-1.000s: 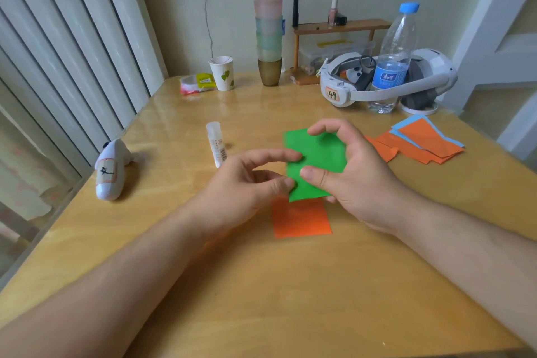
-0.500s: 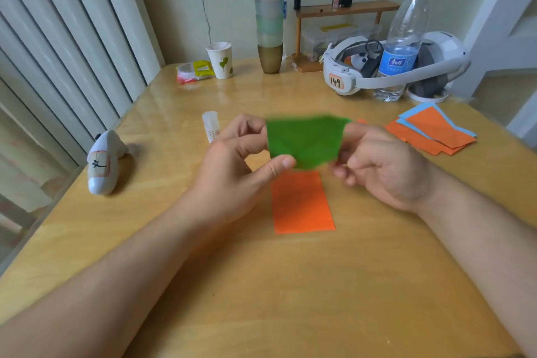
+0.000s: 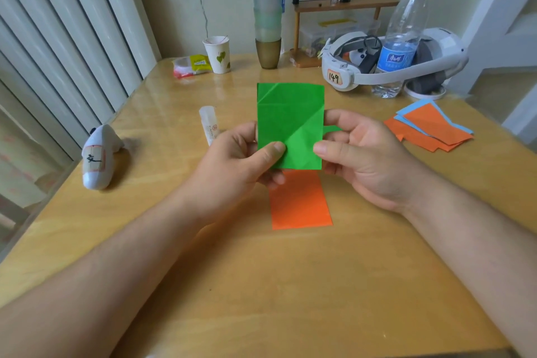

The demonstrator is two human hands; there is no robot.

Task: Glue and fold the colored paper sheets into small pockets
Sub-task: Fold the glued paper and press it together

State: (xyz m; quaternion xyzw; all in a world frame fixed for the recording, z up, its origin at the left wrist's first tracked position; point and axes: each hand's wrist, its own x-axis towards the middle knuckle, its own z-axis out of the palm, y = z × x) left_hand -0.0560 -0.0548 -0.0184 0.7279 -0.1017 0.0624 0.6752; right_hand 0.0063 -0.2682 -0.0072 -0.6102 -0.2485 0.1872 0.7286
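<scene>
Both hands hold the green paper sheet (image 3: 290,122) upright above the wooden bench (image 3: 261,285), its creased face toward the camera. The left hand (image 3: 232,166) pinches the sheet's lower left corner, thumb on the front and fingers (image 3: 276,179) curled behind. The right hand (image 3: 366,154) grips the sheet's right edge, thumb tip pressing the lower right part of the front while the other fingers curl behind it. Diagonal and horizontal fold lines cross the green sheet.

Directly below the green sheet, an orange paper sheet (image 3: 300,200) lies flat on the bench, its top edge hidden behind the green one. Just left of the green sheet, a glue stick (image 3: 209,125) lies on the bench, partly behind the left hand. Well to the right of the green sheet sits a stack of orange and blue sheets (image 3: 430,128). Beyond the green sheet, near the wall, stand a water bottle (image 3: 402,38), a white headset (image 3: 392,67) and a paper cup (image 3: 218,54).
</scene>
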